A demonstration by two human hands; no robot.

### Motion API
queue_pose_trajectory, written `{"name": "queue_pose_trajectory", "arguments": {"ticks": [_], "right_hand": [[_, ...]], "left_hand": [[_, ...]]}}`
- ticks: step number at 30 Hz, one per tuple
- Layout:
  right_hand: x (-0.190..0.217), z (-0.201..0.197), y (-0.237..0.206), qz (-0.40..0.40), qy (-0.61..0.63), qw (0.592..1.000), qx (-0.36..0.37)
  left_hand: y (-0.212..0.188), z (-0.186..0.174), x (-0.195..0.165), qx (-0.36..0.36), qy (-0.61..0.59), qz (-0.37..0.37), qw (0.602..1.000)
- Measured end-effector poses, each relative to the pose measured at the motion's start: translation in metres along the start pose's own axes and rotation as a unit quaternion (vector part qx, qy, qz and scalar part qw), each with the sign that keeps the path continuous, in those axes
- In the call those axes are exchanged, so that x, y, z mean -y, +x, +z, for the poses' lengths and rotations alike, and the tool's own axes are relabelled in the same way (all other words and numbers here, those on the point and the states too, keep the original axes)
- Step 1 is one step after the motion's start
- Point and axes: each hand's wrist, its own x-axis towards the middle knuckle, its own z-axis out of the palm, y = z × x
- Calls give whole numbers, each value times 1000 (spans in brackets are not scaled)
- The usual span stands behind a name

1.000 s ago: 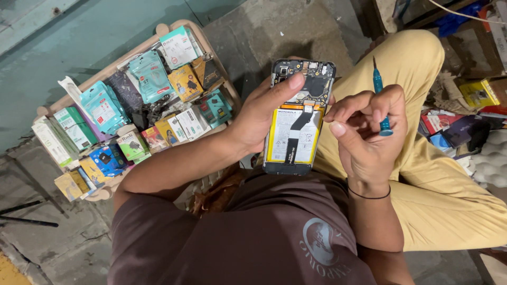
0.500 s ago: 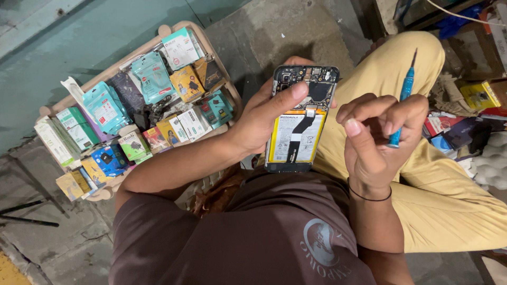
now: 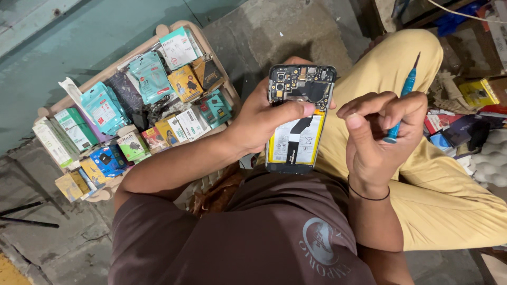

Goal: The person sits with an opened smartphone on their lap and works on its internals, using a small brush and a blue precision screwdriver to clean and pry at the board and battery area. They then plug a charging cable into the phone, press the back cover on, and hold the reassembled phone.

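Your left hand [image 3: 266,119] is closed around an opened phone [image 3: 297,119], its back cover off, held upright just above your lap near the centre of the view. The thumb lies across the dark circuit board at the upper half of the phone, and the fingers wrap behind its left edge. Below the thumb you can see the yellow-edged battery [image 3: 296,142] with a black flex strip running down its middle.

Your right hand [image 3: 377,137] sits at 3 o'clock from the phone, just beside it but not touching. It is curled shut on a small blue screwdriver [image 3: 401,103], which slants up toward 1 o'clock with its thin tip pointing away from the phone. A dark band circles that wrist.

At 9 to 10 o'clock from the phone, well apart from it, a pale tray [image 3: 203,45] on the concrete floor holds many small boxed and bagged phone accessories [image 3: 148,105] in teal, yellow, green and blue packaging, packed tightly together. At 3 o'clock, beyond your knee in tan trousers [image 3: 422,179], more small boxes [image 3: 475,95] lie in a loose pile, among them a yellow one. You wear a brown shirt [image 3: 253,232], filling the lower part of the view.
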Motion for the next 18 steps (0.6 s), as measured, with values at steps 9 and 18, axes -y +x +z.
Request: {"name": "queue_pose_trajectory", "arguments": {"ticks": [9, 18], "right_hand": [[4, 4, 1, -38, -40, 998, 15], [6, 9, 7, 0, -33, 999, -6]], "left_hand": [[0, 0, -1, 4, 48, 15, 999], [0, -3, -1, 1, 47, 11, 999]]}}
